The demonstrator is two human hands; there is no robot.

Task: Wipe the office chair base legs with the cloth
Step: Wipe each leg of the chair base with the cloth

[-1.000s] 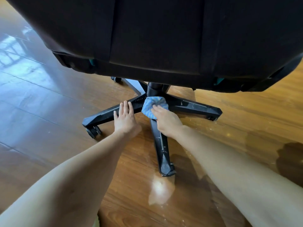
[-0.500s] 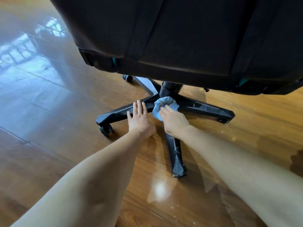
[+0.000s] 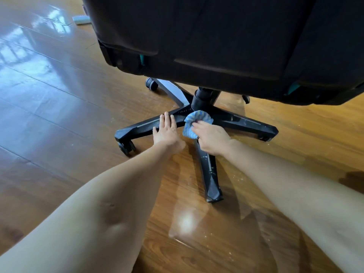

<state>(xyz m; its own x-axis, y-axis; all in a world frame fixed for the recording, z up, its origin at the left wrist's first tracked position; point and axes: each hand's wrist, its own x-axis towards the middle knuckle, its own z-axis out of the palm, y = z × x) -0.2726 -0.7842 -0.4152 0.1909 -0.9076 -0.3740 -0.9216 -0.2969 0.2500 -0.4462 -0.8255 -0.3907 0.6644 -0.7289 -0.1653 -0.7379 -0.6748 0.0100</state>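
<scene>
One dusty leg [image 3: 209, 174] runs from the hub straight toward the person, directly under the right hand [image 3: 213, 138], its fingers bunching the cloth [image 3: 192, 123]; left hand [image 3: 166, 133] flat, fingers spread, on the neighbouring leg [image 3: 137, 129].

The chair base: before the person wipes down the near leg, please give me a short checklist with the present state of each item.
1. Cloth in hand: ok, the right hand presses it at the hub end of the near leg.
2. Base steadied: ok, the left hand lies flat on the left leg.
3. Path along the near leg free: ok, nothing lies on it down to its tip.
4. Near leg needs wiping: ok, pale specks show on it.
5. Castor under the near leg's tip: cannot tell, it is hidden.
6. Floor beside the leg free of objects: ok, only fine specks.
</scene>
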